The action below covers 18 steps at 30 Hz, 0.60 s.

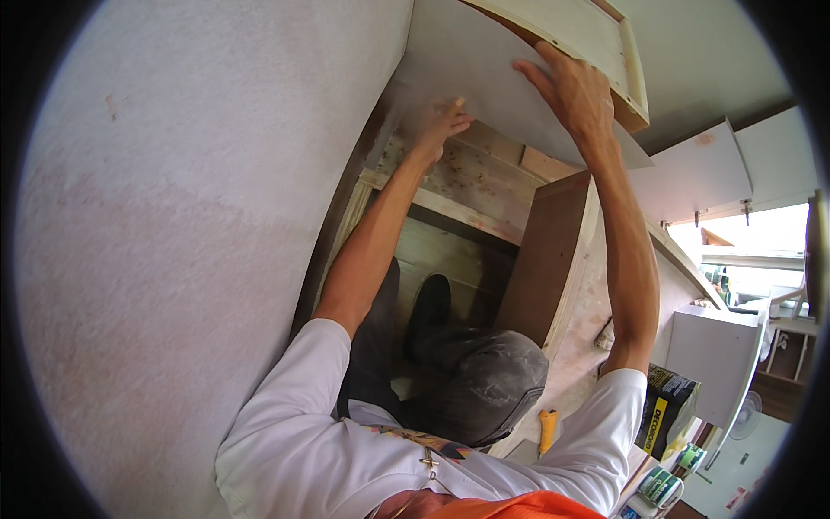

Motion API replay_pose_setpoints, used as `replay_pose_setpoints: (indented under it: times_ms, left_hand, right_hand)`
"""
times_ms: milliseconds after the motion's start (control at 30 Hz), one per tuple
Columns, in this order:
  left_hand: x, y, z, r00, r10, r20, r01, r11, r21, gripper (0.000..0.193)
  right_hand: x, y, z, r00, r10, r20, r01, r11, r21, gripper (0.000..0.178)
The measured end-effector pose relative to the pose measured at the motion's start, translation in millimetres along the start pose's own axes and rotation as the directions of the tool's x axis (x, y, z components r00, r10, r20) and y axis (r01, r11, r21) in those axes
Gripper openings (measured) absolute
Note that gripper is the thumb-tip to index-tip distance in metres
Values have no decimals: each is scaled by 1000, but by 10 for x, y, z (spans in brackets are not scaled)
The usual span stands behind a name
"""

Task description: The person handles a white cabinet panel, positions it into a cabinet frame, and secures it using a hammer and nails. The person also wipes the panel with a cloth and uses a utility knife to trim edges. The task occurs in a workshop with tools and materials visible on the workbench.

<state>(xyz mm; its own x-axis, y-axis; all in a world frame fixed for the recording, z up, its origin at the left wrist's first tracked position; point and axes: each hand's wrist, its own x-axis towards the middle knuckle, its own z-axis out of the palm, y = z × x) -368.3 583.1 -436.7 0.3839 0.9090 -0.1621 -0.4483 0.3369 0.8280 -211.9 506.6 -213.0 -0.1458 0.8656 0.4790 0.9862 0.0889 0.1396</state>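
Worked beside a big pale wall (190,225), below a wooden box (581,26) mounted high in front. Had the thin pale sheet (475,60) just under the near edge of this box, with its left side close to the wall. For good work, probably needed to support the sheet at both sides, to align its upper edge with the box before pressing, and to avoid any sharp bending. Judged the long axis as slanting, from upper left to lower right, with a pointed corner toward the right, past the right forearm; could not see the top end, cut off by the border of view. Held the upper edge in the right grip (577,95), nearly closed, thumb on the pale face, fingers over the edge. Had the left grip (441,131) blurred, half open, near the lower edge; could not tell about contact there.
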Motion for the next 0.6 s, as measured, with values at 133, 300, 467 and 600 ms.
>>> replay_pose_setpoints:
  times_ms: [133,300,467,600]
  left_hand:
    - [-5,17,31,1000,9,5,-9,1000,-13,48]
    - [-8,49,24,999,22,29,-22,1000,-7,47]
    - [7,28,28,1000,9,2,-9,1000,-2,59]
    - [33,1,10,1000,-12,-7,12,1000,12,55]
  right_hand:
    - [-10,5,13,1000,6,-13,-6,1000,13,41]
    - [5,2,15,1000,24,1,-24,1000,5,43]
    - [21,-3,15,999,32,3,-32,999,-7,45]
    - [15,-5,34,999,40,-9,-40,999,-30,45]
